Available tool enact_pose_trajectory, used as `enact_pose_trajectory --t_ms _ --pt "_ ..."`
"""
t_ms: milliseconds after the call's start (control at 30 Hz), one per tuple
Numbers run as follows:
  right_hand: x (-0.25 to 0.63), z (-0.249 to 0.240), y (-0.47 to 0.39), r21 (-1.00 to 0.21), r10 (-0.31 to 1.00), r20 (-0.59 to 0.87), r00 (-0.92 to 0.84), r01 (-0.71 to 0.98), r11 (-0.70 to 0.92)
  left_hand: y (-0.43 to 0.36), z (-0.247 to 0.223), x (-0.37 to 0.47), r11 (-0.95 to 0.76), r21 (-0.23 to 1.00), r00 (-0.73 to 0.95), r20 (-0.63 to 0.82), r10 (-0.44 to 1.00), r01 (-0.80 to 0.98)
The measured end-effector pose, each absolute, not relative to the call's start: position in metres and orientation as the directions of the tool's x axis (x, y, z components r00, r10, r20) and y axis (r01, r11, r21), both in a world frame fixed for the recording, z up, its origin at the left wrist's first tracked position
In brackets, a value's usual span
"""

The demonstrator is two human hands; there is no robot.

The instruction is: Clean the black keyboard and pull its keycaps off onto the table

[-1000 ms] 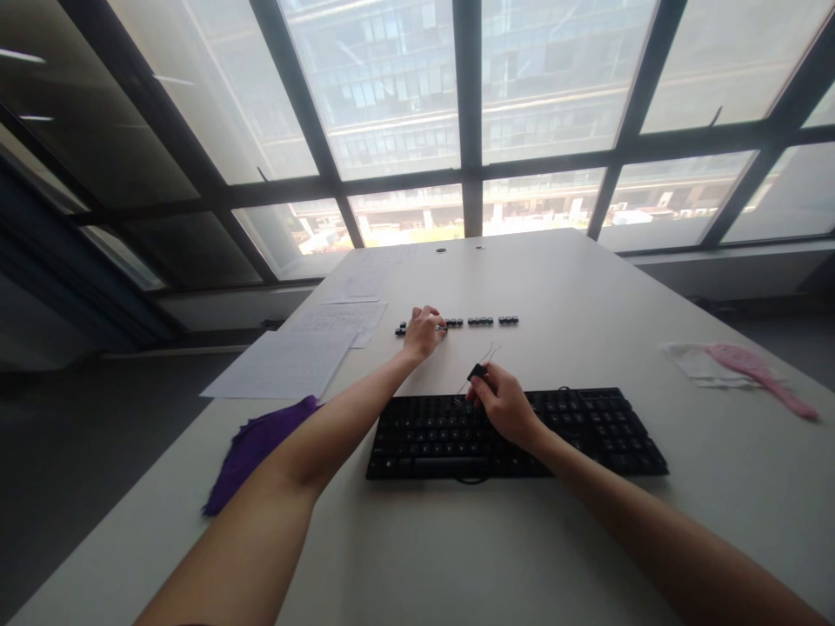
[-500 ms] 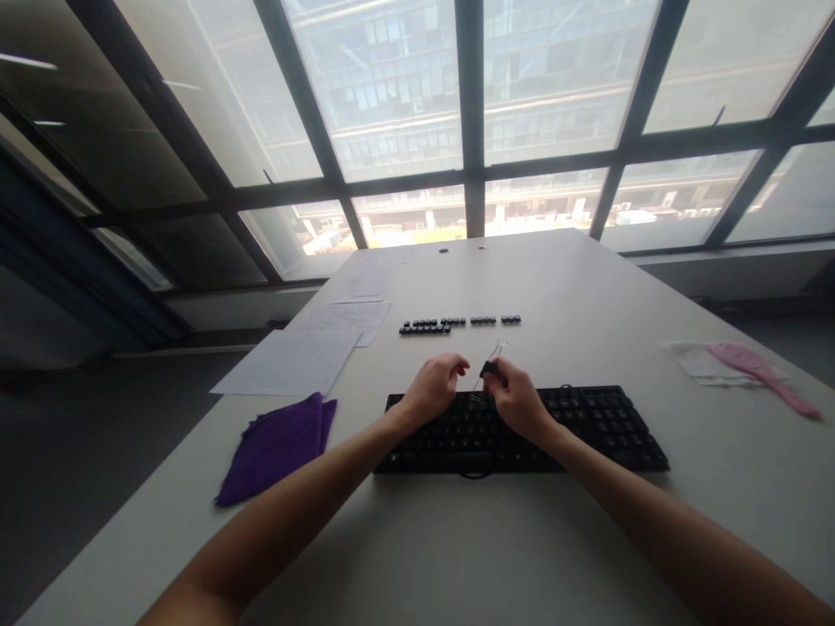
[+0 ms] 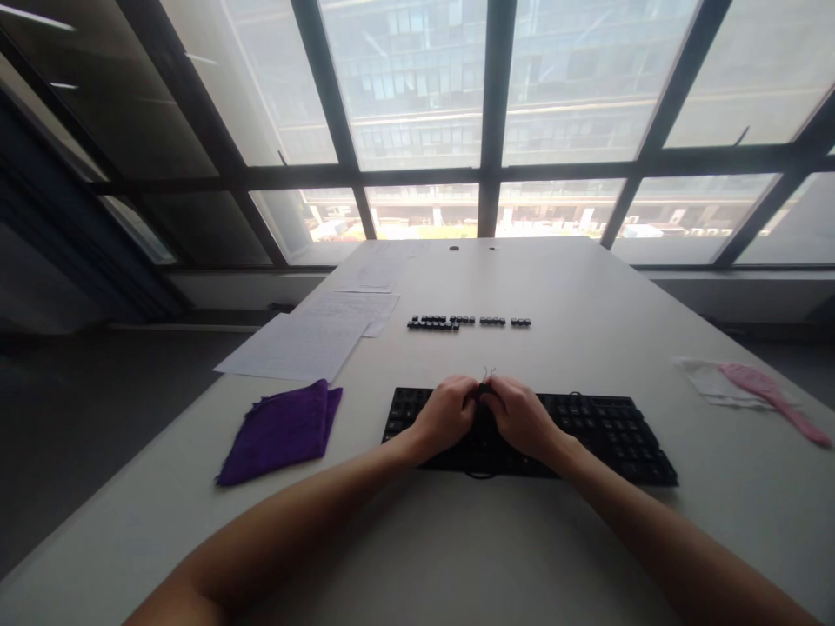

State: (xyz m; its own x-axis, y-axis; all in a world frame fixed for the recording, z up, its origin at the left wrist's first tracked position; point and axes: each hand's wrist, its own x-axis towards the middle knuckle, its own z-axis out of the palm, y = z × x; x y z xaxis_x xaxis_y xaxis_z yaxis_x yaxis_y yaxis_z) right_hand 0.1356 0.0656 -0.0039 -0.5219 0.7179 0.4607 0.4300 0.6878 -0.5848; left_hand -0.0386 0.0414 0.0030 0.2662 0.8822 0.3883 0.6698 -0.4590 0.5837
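Observation:
Above the upper middle of a black keyboard (image 3: 604,435), my two hands meet. My right hand (image 3: 522,416) is closed around the black handle of a wire keycap puller (image 3: 484,388), whose thin wire ends stick up past the fingers. My left hand (image 3: 447,419) is closed too, its fingertips pressed against the left side of that handle. The puller's lower end is hidden between the hands. Behind the keyboard, loose black keycaps (image 3: 434,325) lie in short rows on the white table (image 3: 561,339).
A folded purple cloth (image 3: 277,435) lies left of the keyboard, with printed paper sheets (image 3: 297,346) behind it. At the right are a pink brush-shaped item (image 3: 760,387) and a white cloth or tissue (image 3: 701,378). Windows stand beyond the table's far edge.
My left hand has moved right and closed against the keycap puller. The puller, in my right hand, has come lower and more upright. The view has shifted slightly.

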Motion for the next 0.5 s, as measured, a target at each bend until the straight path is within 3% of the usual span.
enact_pose_trajectory --t_ms 100,167,333,500 --pt "0.136 -0.005 0.063 -0.459 0.638 0.496 -0.588 0.446 0.768 0.038 0.006 -0.037 -0.496 0.546 0.334 0.374 0.866 0.675" --pt "0.137 -0.006 0.062 -0.464 0.628 0.506 -0.592 0.427 0.776 0.036 0.009 -0.037 -0.516 0.532 0.374 0.358 0.856 0.671" --pt "0.139 -0.007 0.066 -0.734 0.79 0.421 -0.445 0.345 0.585 0.038 0.011 -0.04 -0.509 0.555 0.394 0.322 0.861 0.657" --pt "0.139 -0.009 0.075 -0.837 0.846 0.366 -0.387 0.26 0.481 0.041 0.007 -0.042 -0.473 0.621 0.35 0.319 0.881 0.625"
